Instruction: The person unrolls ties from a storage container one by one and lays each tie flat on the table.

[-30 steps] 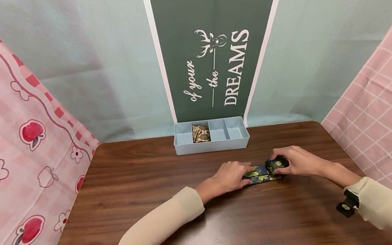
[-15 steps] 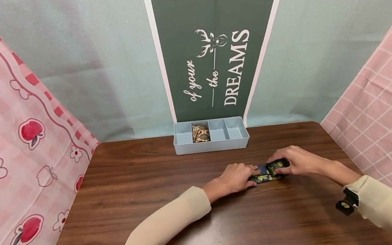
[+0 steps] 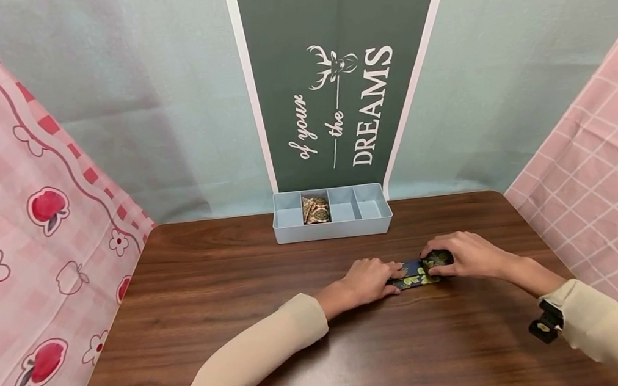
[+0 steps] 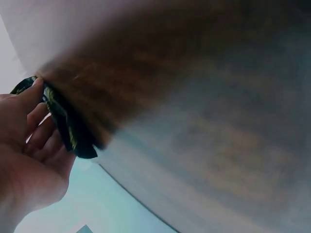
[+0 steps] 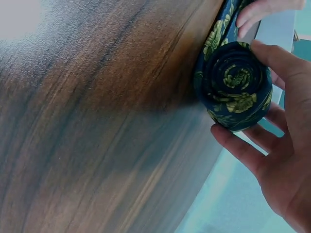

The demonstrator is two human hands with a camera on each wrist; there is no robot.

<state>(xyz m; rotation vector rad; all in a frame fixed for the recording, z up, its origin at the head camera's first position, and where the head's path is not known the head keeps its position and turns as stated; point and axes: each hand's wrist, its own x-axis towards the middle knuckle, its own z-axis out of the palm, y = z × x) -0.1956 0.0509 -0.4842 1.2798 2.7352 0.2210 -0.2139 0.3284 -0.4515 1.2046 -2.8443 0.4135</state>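
A dark blue necktie with yellow flowers [image 3: 412, 274] lies on the table, partly wound into a roll [image 5: 238, 80]. My right hand [image 3: 466, 254] grips the roll, thumb on one side and fingertips on the other; in the right wrist view the coil shows end-on as a tight spiral. My left hand [image 3: 369, 280] holds the flat end of the tie, fingers on top and thumb at the near edge. The left wrist view shows that hand [image 4: 36, 141] with the tie's dark folds [image 4: 68, 121] at its fingertips. A short flat stretch runs between both hands.
A light blue divided box [image 3: 334, 230] stands at the back of the brown wooden table [image 3: 212, 287]. One of its compartments holds a rolled patterned tie [image 3: 317, 210]. Cloth hangings enclose the table at the back and sides, with a pink one [image 3: 15, 243] on the left.
My left hand has shifted slightly toward the roll, and the flat stretch between the hands looks shorter. The right hand's fingers have shifted a little around the roll.
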